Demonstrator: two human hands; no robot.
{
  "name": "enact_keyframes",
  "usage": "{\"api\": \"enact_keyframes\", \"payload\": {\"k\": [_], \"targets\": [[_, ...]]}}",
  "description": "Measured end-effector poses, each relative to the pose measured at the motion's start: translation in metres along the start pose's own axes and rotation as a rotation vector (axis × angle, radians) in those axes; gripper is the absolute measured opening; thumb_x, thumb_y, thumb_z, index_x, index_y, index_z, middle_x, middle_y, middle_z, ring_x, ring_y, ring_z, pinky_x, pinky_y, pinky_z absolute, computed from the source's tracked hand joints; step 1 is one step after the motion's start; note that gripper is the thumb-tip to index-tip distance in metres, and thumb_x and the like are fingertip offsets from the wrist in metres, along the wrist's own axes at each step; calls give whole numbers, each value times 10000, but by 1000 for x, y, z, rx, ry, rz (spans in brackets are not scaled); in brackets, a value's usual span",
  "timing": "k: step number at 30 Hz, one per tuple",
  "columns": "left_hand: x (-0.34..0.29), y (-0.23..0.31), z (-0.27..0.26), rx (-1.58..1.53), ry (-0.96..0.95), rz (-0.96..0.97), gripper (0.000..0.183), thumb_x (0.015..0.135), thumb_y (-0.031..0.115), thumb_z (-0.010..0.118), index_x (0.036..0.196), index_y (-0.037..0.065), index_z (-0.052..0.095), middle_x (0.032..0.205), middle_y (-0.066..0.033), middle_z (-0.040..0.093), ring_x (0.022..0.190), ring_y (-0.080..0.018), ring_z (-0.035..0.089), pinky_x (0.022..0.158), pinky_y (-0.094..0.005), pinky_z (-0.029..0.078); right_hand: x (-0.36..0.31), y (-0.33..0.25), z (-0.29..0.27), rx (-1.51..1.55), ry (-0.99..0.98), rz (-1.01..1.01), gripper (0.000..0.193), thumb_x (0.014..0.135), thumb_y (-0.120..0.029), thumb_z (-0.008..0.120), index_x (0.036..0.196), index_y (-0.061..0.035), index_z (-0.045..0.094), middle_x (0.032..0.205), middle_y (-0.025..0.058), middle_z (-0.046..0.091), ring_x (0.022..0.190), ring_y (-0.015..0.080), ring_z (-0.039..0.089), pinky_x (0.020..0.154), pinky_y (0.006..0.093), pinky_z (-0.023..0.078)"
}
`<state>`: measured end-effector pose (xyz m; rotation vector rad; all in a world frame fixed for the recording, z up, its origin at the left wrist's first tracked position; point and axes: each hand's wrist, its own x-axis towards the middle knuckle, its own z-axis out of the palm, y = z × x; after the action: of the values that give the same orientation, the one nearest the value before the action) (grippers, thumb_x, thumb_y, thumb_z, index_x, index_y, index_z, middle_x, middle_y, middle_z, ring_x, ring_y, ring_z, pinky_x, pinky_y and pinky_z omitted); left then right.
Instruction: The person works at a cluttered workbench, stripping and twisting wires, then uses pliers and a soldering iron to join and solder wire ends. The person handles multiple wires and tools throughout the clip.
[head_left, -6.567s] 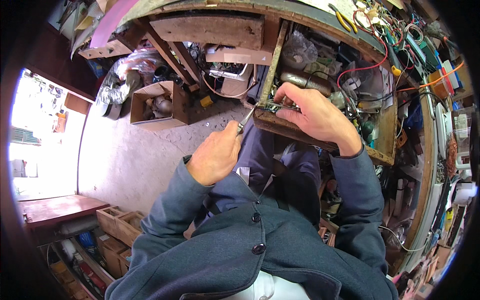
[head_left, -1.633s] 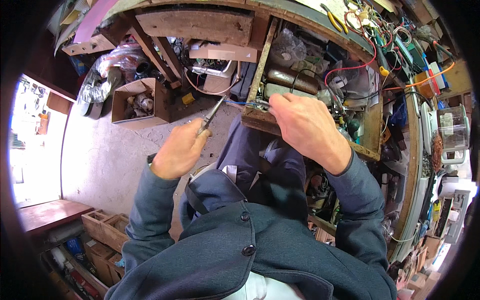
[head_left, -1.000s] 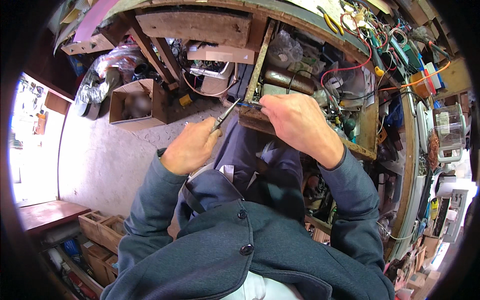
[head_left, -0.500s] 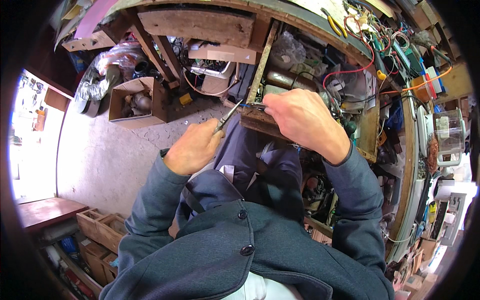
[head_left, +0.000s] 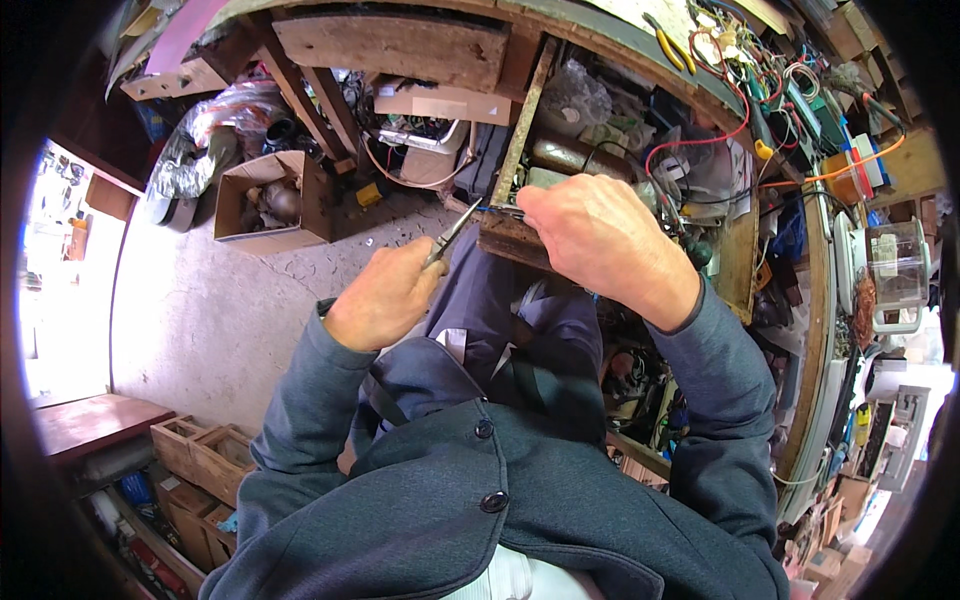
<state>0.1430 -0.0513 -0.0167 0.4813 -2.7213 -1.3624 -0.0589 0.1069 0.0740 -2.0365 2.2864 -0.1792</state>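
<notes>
My left hand (head_left: 382,298) is closed round a slim, pointed metal tool (head_left: 455,234), whose kind I cannot make out. Its tip points up and to the right, close to a short blue wire (head_left: 483,209). That wire runs toward the fingertips of my right hand (head_left: 598,228), which are pinched on a thin dark piece (head_left: 509,211) at its end. Most of this piece is hidden by the fingers. Just below it is the wooden front of an open drawer (head_left: 515,243), filled with bags and parts.
A workbench edge (head_left: 590,38) runs across the top, with yellow-handled pliers (head_left: 670,50) and tangled wires on it. A cardboard box (head_left: 272,236) holding round parts stands on the floor at left. Wooden trays (head_left: 205,445) lie at lower left. A red cable (head_left: 700,141) hangs over the drawer.
Both hands stay nearly in place. My right hand has shifted slightly to the left and up, and the metal tool's tip has moved slightly left.
</notes>
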Motion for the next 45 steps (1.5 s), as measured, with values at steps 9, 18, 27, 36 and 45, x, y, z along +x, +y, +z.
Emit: {"api": "enact_keyframes", "payload": {"k": [9,18,27,36,45], "targets": [[1,-2,-3,-50,-39,-34,289,1041,236,581,936,-31,540,768,-244,573,699,-396,553,662,-472,439,-2,-4,2,-3,0,15,91,813,-50,610,877,-10,662,773,202,682,815,395,708,715,508,564],[3,-7,-10,-101,-110,-62,270,1052,239,569,968,-14,616,716,-93,584,645,-177,563,606,-374,460,-1,0,2,14,-25,24,108,800,-49,614,886,-12,669,765,208,680,805,399,701,715,511,557],[2,-16,-12,-134,-122,-68,239,1054,218,562,996,6,654,734,-31,580,650,-122,544,594,-311,460,-2,1,6,44,-4,22,107,793,-48,618,879,-4,664,745,212,670,785,409,696,709,525,548],[3,-23,-15,-201,-155,-90,241,1052,229,569,981,20,664,722,-4,562,642,-99,526,575,-288,442,-2,1,5,44,-22,27,93,786,-47,619,861,-3,650,756,212,670,804,411,691,720,527,546],[0,-20,-25,-146,-161,-109,234,1052,241,568,966,38,647,707,15,538,596,-84,499,525,-276,412,-2,1,4,34,-46,40,89,784,-42,614,858,-3,645,749,218,663,787,422,684,705,529,542]]}}
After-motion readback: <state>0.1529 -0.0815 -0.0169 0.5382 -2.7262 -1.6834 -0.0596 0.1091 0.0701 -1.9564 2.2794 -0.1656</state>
